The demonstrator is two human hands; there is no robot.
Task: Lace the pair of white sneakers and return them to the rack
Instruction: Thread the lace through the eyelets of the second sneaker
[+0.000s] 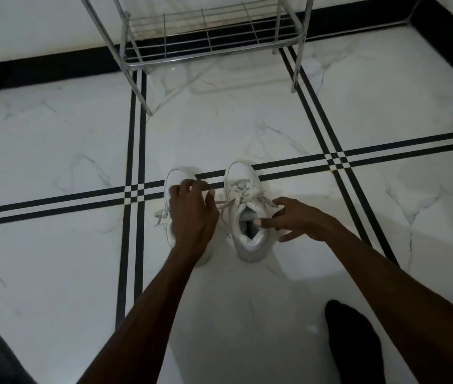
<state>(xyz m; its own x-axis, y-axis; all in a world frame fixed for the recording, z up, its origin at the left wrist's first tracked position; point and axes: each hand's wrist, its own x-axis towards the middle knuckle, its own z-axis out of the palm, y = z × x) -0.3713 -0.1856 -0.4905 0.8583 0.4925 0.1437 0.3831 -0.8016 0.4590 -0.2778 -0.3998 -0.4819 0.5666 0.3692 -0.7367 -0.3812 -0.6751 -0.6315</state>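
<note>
Both white sneakers sit side by side on the floor, well in front of the rack; the right sneaker shows crossed laces with loose ends, so the sound move is to pinch each end and pull evenly before tying. Neither grip holds anything—the right hand, beside that shoe, has fingers spread, and the left hand hovers open over the left sneaker, hiding its lacing.

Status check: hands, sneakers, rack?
Left hand open over left sneaker. Right hand open beside right sneaker, laces loose. Rack ahead, bottom shelf bare.
</note>
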